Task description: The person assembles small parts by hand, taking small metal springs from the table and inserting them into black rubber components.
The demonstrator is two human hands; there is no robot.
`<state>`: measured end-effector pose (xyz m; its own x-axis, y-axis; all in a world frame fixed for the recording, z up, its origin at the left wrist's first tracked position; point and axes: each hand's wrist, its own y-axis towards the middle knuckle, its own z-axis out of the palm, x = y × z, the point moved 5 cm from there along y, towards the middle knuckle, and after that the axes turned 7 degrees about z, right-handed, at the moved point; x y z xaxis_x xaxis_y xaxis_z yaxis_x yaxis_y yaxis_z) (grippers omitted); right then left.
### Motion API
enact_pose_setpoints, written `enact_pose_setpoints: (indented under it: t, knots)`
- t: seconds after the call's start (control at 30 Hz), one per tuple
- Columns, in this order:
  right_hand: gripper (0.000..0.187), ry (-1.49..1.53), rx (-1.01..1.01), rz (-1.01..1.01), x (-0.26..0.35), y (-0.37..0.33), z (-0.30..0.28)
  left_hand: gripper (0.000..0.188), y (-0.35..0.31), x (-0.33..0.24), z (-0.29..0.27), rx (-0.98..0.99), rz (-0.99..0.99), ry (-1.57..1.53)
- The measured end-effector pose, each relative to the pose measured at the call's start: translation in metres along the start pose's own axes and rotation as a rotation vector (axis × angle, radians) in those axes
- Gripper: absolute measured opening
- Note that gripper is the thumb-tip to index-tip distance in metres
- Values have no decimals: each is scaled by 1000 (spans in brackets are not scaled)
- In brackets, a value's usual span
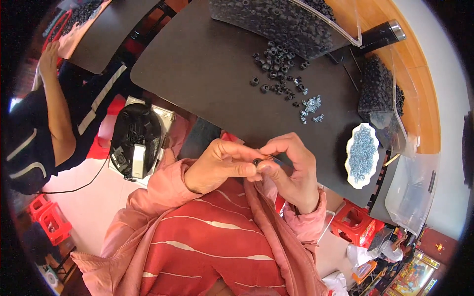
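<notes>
A small round black plastic piece (256,161) sits between my fingertips, in front of my chest at the table's near edge. My left hand (221,165) pinches it between thumb and fingers. From the other side my right hand (294,170) meets it, thumb and index finger closed on the same piece; its far side is hidden by the fingertips. Beyond my hands, a loose heap of black plastic pieces (277,61) lies on the dark table (197,59). Several small metal springs (311,104) are scattered at the near end of that heap.
A white scalloped dish (349,170) holds many springs at the right. Clear bins of black pieces (276,24) stand at the back and right, near a black flask (382,37). A black bag (136,140) rests at left, beside another person's arm (60,111). Red stools (356,224) stand below.
</notes>
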<state>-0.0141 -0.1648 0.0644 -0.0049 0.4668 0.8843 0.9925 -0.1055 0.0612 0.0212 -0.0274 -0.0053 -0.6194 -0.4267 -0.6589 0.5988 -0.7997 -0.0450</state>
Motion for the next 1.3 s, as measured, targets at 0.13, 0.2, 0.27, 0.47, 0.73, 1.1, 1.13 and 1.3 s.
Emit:
enact_pose_setpoints:
  t: [0.13,0.2,0.27,0.47,0.73,1.1,1.13,1.3]
  knots:
    - [21,5,44,-40,0,2,5,25,-2,3,-6,7,-6,-118]
    - [19,3,68,-31,0,6,3,25,-1,3,-7,21,2,-127]
    - [18,2,94,-23,-4,11,-1,24,0,2,-8,-15,-4,-86]
    - [13,-584,-328,-48,-32,36,-46,23,2,1,-12,-101,62,18]
    - [15,-796,-342,-97,-43,50,-38,24,2,4,-12,-90,3,-43]
    - [21,648,-214,230,-43,25,-40,23,7,5,-11,-115,56,-41]
    - [21,650,-216,232,-42,19,-38,23,8,3,-10,-116,57,-41]
    - [25,962,-96,375,-47,-3,-14,23,12,0,-2,-132,49,-20]
